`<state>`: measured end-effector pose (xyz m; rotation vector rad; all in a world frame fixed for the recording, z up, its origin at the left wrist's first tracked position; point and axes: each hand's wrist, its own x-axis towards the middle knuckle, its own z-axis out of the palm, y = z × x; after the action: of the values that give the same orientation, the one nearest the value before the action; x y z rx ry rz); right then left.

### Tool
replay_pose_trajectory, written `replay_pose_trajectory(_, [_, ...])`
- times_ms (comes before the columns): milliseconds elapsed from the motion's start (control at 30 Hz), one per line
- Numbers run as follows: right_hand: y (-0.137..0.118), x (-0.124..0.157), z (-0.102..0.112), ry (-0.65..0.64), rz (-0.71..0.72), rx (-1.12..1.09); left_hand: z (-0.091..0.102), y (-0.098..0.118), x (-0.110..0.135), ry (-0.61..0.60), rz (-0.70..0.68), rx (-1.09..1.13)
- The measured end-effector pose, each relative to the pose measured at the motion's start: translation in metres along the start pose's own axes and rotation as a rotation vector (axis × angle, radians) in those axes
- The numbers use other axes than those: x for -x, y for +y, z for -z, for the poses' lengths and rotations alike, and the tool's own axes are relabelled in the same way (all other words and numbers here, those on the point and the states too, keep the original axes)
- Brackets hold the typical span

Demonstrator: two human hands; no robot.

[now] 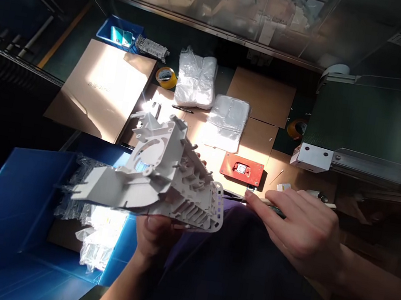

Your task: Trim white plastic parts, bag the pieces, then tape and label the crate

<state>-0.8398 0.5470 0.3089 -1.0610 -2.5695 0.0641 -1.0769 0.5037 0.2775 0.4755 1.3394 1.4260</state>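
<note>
My left hand (156, 237) is closed around the underside of a large white moulded plastic housing (169, 175), with ribs, a round opening and a slotted end. The housing is raised above the bench and tilted. In my right hand (302, 227) is a slim knife-like tool (266, 201) with a pale handle, pinched with the index finger stretched along it. Its thin dark tip points left, close to the slotted end of the housing. Whether the tip touches the plastic I cannot tell.
A blue bin (26, 193) at the left holds plastic-wrapped white parts (95, 240). On the bench are a cardboard box (108, 84), stacked clear bags (196, 81), a red block (242, 170), yellow tape (166, 77) and a small blue bin (107, 29). A conveyor (376, 117) stands at right.
</note>
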Motion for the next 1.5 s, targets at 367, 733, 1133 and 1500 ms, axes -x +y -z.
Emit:
replay_pose_trajectory(367, [0.019, 0.019, -0.027, -0.104, -0.662, -0.51, -0.044, 0.021, -0.023, 0.058, 0.214, 0.437])
replay_pose_trajectory(733, [0.032, -0.004, -0.007, -0.103, -0.418, -0.763, -0.04, 0.012, -0.032, -0.18, 0.604, 0.54])
replay_pose_trajectory(1133, [0.037, -0.055, 0.002, -0.265, 0.339, -0.723, -0.048, -0.004, -0.028, -0.15, 0.779, 0.508])
replay_pose_trajectory(1500, [0.033, -0.064, -0.001, -0.333, 0.462, -0.797, -0.053, -0.003, -0.022, -0.119, 0.83, 0.491])
